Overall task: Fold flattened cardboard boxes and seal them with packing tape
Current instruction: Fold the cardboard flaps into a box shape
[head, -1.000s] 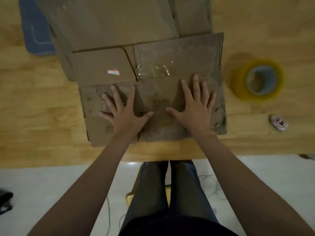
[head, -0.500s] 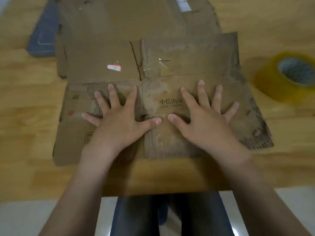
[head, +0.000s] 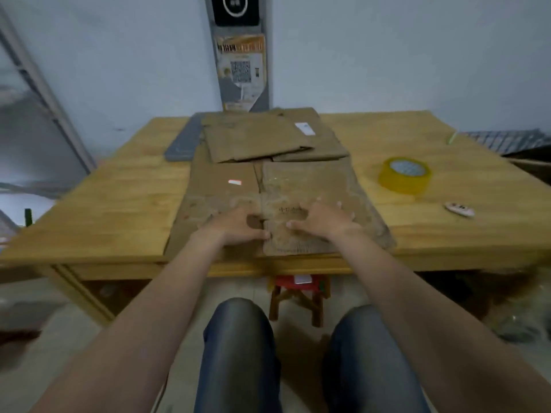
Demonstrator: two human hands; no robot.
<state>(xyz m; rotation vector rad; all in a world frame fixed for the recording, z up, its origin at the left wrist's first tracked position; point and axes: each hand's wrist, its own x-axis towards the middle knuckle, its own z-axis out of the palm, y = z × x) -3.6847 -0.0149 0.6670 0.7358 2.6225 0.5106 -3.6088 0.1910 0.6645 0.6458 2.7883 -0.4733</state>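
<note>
Hands: both lie on the near end of the flattened cardboard box (head: 313, 180), either side of the slit between its two front flaps. Right hand (head: 320, 220) is palm down, fingers spread and loose, gripping nothing. Left hand (head: 238, 225) is arched with a shadow under the palm. The frame is blurred, so I cannot tell whether its thumb hooks the flap edge or only presses.

Likely reason for the hold: weight on both flaps keeps the worn sheet flat and stops it sliding while a fold is started. The box reaches the near edge of the tabletop (head: 125, 198), so the flaps are right in front of the seated person.

More flattened boxes (head: 262, 138) are stacked behind it, overlapping its far end, probably waiting their turn. The packing tape roll (head: 405, 175) lies flat to the right, apart from the box and untouched. Sealing is judged not yet begun.

Surface and room:
- Pale wood planks carry a grey flat item (head: 183, 144) at the back left and a small white object (head: 459, 209) near the tape.
- A plain wall behind has a poster with a QR code (head: 241, 70).
- A red stool (head: 298, 289) stands under the table on a tiled floor.
</note>
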